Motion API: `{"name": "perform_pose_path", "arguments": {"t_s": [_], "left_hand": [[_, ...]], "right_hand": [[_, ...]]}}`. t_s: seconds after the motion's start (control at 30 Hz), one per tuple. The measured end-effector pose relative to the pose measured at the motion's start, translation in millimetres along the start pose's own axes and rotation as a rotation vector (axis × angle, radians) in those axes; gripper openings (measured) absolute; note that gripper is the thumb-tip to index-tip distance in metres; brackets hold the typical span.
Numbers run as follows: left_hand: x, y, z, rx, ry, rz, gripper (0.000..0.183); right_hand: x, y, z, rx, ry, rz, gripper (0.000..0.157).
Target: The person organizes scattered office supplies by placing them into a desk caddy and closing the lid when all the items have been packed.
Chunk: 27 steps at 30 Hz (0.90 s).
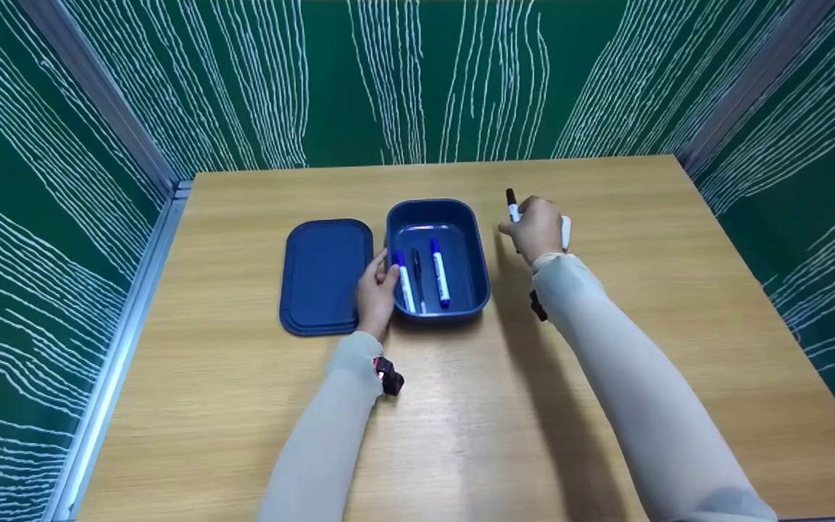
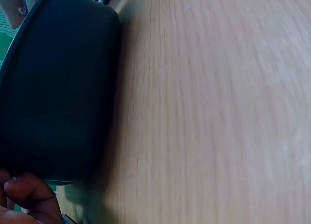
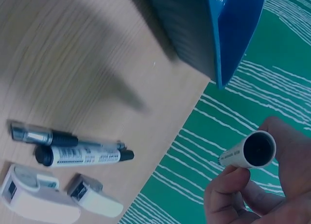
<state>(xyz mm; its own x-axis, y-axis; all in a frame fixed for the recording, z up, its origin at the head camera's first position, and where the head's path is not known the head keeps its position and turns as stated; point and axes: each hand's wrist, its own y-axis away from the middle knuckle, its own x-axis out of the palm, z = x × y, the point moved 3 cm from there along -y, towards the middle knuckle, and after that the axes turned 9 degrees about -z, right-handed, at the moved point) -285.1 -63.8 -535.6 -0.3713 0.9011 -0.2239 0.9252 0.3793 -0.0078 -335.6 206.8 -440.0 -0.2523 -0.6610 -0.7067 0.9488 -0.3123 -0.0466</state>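
In the box (image 1: 464, 268), two blue-capped markers (image 1: 404, 283) (image 1: 441, 277) and a black pen (image 1: 418, 274) are lying; the work is seemingly partway. Right of it, the right hand (image 1: 539, 230) is pinching a white marker (image 3: 233, 156), while another marker (image 3: 87, 155), a clear pen (image 3: 36, 135) and two white objects (image 3: 41, 199) (image 3: 101, 202) are waiting on the tabletop (image 1: 454, 428). The left hand (image 1: 375, 296) is touching its left side; whether its grip is pinching, one cannot tell. Left of it, the lid (image 1: 327, 275) is lying off. Beyond it, green walls (image 1: 338, 109) are standing.
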Motion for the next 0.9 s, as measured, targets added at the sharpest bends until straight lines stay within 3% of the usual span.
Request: {"name": "perform_pose_path", "arguments": {"t_s": [0.3, 0.67, 0.9], "left_hand": [[-0.6, -0.6, -0.3, -0.012, -0.033, 0.005, 0.045], [-1.0, 0.8, -2.7, -0.009, -0.017, 0.004, 0.044], [-3.2, 2.3, -4.0, 0.02, -0.055, 0.008, 0.044]], "right_hand": [[18.4, 9, 12, -0.017, 0.009, 0.013, 0.038], [39.0, 21, 33, 0.021, -0.026, 0.064, 0.041], [50.5, 24, 39, 0.02, -0.038, 0.059, 0.033]]}}
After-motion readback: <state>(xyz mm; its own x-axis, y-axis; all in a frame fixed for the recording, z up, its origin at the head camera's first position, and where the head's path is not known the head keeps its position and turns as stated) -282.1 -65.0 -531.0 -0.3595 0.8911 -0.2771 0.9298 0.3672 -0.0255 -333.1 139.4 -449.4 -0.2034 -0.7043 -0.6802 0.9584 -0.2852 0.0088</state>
